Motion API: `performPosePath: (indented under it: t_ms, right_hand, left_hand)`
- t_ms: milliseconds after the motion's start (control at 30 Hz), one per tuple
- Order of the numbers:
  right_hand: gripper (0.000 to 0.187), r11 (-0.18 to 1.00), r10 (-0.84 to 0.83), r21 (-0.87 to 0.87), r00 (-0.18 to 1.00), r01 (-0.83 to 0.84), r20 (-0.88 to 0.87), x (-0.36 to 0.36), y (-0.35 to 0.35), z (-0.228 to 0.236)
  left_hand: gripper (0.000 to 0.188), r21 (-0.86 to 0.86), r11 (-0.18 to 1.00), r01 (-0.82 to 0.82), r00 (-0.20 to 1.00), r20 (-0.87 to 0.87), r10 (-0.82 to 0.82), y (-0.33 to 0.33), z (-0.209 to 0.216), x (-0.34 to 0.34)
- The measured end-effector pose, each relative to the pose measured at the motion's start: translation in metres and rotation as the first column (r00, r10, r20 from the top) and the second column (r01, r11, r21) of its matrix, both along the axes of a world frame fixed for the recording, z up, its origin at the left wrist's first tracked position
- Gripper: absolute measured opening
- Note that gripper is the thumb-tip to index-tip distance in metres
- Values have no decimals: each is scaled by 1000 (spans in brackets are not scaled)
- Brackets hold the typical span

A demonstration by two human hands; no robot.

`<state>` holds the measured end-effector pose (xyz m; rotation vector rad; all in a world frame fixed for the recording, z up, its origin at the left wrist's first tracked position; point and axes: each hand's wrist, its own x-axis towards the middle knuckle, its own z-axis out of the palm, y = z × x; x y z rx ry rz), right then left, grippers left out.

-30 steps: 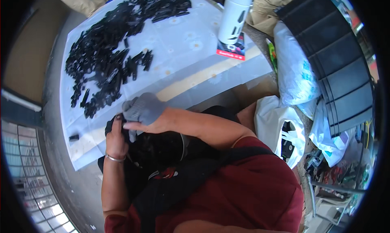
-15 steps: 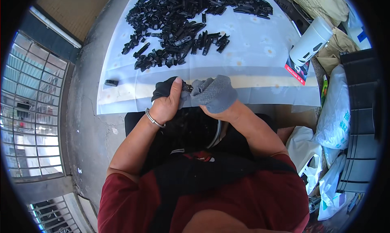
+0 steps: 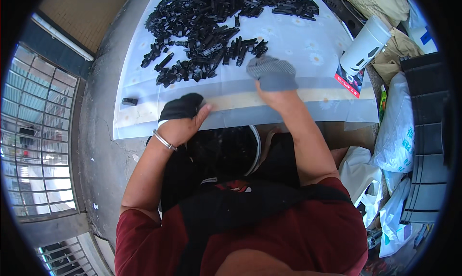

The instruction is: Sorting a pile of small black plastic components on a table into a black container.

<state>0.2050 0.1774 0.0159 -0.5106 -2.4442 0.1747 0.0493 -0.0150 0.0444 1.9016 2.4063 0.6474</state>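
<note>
My left hand (image 3: pixel 182 119), partly in a black glove with the thumb bare, is over the front edge of the table. The thumb stands apart from the fingers, and I see nothing held. My right hand (image 3: pixel 274 79), in a grey dotted glove, is farther forward over the table, near the closest black plastic pieces (image 3: pixel 240 50). It is smeared by motion, so its fingers and anything in them do not show. A big heap of small black plastic parts (image 3: pixel 192 16) covers the far side of the table. One black piece (image 3: pixel 129 101) lies alone at the left.
A white cylindrical bottle (image 3: pixel 365 45) and a red and black card (image 3: pixel 347 83) are at the table's right side. In my lap, under the edge of the flowered tablecloth (image 3: pixel 313 110), sits a white-rimmed container (image 3: pixel 258 148) with dark contents. Plastic bags (image 3: pixel 397 127) are at the right.
My hands have moved apart. The right went forward and right toward the heap, the left back and left. The small dark part that was between them is no longer visible.
</note>
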Motion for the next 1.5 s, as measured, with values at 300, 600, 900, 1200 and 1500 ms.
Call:
performPosePath:
  t_ms: [300,600,900,1200,1500]
  right_hand:
    - [29,974,-181,-77,934,214,309,-4,28,11]
    - [18,998,26,-57,998,-29,-64,5,-15,1]
    - [24,967,-164,-144,947,210,275,18,-2,22]
    - [17,963,207,164,976,-215,68,9,-10,10]
    - [23,814,363,-357,882,-457,-301,1,-57,9]
  left_hand:
    - [19,18,991,-133,949,-285,133,74,-28,-18]
    - [18,274,962,3,974,-219,59,39,-38,-9]
    - [19,279,960,0,987,-154,45,12,-37,-9]
    - [20,236,969,68,995,-84,-50,7,-24,-4]
    - [17,264,953,146,989,-11,-148,5,-6,18]
